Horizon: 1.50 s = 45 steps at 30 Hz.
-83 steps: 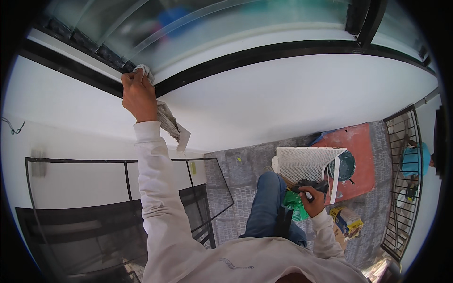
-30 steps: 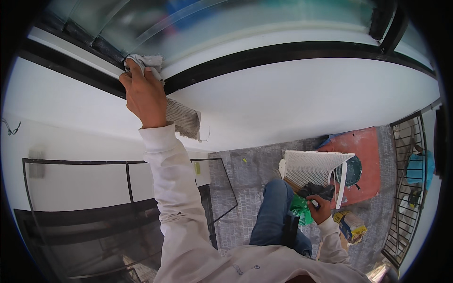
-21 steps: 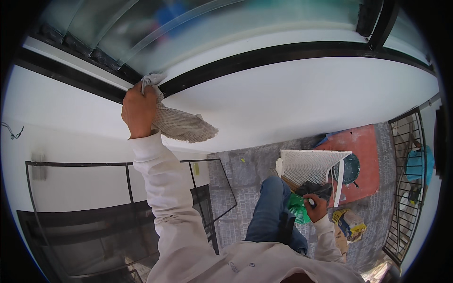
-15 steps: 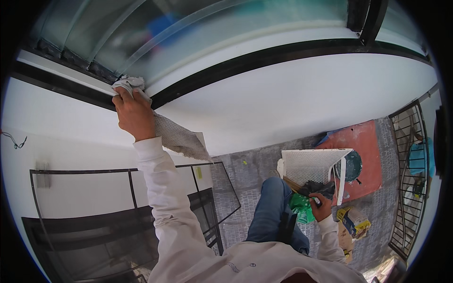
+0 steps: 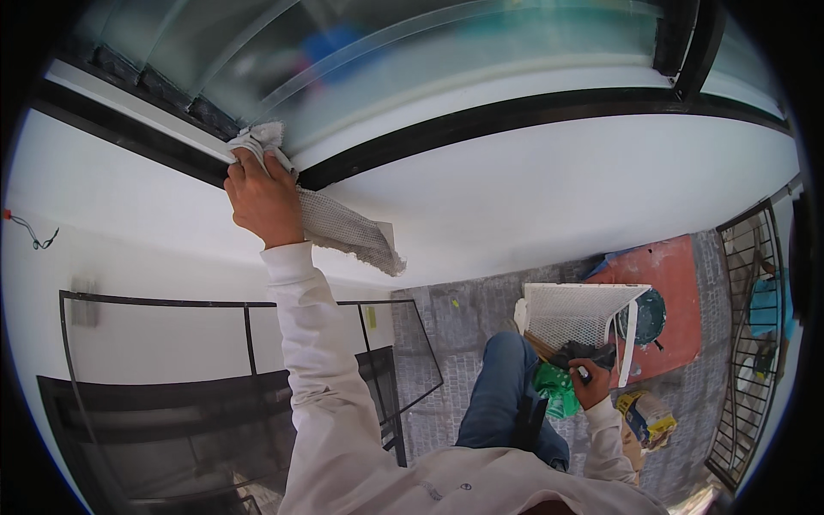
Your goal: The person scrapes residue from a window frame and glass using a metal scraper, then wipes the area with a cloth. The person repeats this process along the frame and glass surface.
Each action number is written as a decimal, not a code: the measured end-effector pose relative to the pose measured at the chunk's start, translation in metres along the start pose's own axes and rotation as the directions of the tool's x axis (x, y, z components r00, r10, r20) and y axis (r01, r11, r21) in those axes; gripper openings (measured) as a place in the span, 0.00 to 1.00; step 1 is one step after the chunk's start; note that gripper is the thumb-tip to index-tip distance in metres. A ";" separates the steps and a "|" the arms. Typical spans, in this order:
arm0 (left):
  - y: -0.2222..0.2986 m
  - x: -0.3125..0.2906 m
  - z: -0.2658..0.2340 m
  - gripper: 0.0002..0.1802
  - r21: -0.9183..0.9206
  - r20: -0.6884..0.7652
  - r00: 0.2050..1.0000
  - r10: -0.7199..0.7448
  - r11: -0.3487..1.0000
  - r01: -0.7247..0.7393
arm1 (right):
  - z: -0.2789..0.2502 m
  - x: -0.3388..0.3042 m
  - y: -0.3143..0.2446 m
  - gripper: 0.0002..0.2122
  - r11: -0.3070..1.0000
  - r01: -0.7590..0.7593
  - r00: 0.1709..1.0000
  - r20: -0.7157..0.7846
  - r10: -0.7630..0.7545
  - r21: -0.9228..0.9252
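My left hand (image 5: pixel 266 199) reaches up and grips a pale grey, mesh-textured cloth (image 5: pixel 354 227). Its bunched end presses into the corner where two lengths of the black window frame (image 5: pixel 412 133) meet, below the frosted glass (image 5: pixel 360 77). The cloth's loose end hangs to the right of my wrist, in front of the white wall. Low on the right, my right hand (image 5: pixel 590 384) is closed around a small dark object whose kind I cannot make out. Beside it are a green plastic bag (image 5: pixel 558 390) and a black bag (image 5: pixel 584 354).
A white mesh-topped stand (image 5: pixel 579 309) is beyond my right hand, near a dark green bucket (image 5: pixel 650 316) on a red sheet (image 5: pixel 678 275). A yellow and blue package (image 5: pixel 648 419) lies on the paving. Black railings (image 5: pixel 751 335) stand right; a black-framed panel (image 5: pixel 163 343) stands left.
The whole view has shifted slightly, so the scene sits a little further right. My left hand stays at the frame corner with the cloth; my right hand keeps its grip.
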<state>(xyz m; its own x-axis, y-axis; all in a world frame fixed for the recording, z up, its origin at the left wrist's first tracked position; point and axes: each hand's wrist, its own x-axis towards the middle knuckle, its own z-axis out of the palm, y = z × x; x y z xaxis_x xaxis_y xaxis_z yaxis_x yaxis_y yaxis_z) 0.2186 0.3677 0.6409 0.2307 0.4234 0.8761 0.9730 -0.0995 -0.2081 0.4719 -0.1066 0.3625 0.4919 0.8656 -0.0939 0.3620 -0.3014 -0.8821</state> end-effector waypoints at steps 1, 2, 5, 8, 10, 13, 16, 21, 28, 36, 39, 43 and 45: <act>0.001 -0.002 0.001 0.21 0.009 0.167 0.985 -0.053 0.999 0.053 | 0.000 0.000 0.000 0.07 1.000 0.006 1.000 -0.002 -0.006 -0.001; 0.002 -0.005 0.000 0.19 0.018 0.307 0.949 -0.074 0.997 0.072 | 0.000 0.000 -0.001 0.07 0.999 0.032 0.999 -0.011 -0.032 -0.006; -0.008 -0.006 -0.008 0.16 -0.111 0.523 0.852 -0.031 0.988 0.104 | -0.001 0.001 -0.004 0.07 0.995 -0.084 0.993 0.074 0.087 -0.049; -0.016 -0.002 -0.017 0.17 -0.441 0.335 0.942 -0.007 0.883 0.163 | -0.002 0.000 -0.009 0.07 0.997 -0.074 0.994 0.078 0.074 0.001; -0.013 0.001 -0.016 0.18 -0.397 0.189 0.982 -0.006 0.914 0.082 | -0.003 0.001 -0.011 0.07 1.000 0.010 1.000 0.017 -0.010 0.008; -0.004 0.002 -0.006 0.18 -0.282 0.020 1.000 -0.003 0.959 0.009 | -0.002 0.002 -0.008 0.07 0.999 0.019 1.000 0.019 -0.019 -0.028; 0.002 -0.004 0.001 0.16 -0.106 0.223 0.975 -0.014 0.994 0.038 | -0.002 0.002 -0.003 0.07 0.998 0.019 1.000 0.009 -0.018 -0.052; -0.009 0.010 -0.013 0.19 -0.200 0.580 0.814 -0.039 0.961 0.189 | -0.005 -0.004 -0.005 0.07 0.999 -0.029 0.999 0.023 0.030 -0.033; 0.027 0.025 -0.017 0.22 -0.353 0.633 0.770 0.077 0.914 0.198 | -0.003 0.000 -0.012 0.06 1.000 0.014 0.999 0.048 -0.014 -0.014; -0.045 -0.021 -0.037 0.18 -0.643 0.462 0.871 -0.169 0.612 0.460 | -0.002 0.020 -0.018 0.07 0.999 0.048 0.992 0.114 -0.045 -0.019; -0.056 -0.024 -0.035 0.19 -0.691 0.266 0.948 -0.175 0.651 0.314 | -0.002 0.022 -0.025 0.06 0.998 0.059 0.989 0.140 -0.056 -0.019; -0.036 -0.013 -0.031 0.19 -0.648 0.313 0.892 -0.327 0.613 0.452 | -0.003 0.021 -0.032 0.07 0.995 0.095 0.992 0.090 -0.094 -0.013; -0.021 -0.008 -0.029 0.21 -0.565 0.144 0.943 -0.301 0.757 0.328 | -0.005 0.018 -0.035 0.07 0.997 0.078 0.994 0.081 -0.077 -0.013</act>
<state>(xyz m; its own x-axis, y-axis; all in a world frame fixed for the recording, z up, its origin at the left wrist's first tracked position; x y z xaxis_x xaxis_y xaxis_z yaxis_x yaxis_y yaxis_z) 0.1962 0.3404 0.6513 -0.0755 0.5590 0.8257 0.8127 -0.4452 0.3758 0.4717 -0.0827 0.3937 0.3971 0.9157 -0.0623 0.4096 -0.2376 -0.8808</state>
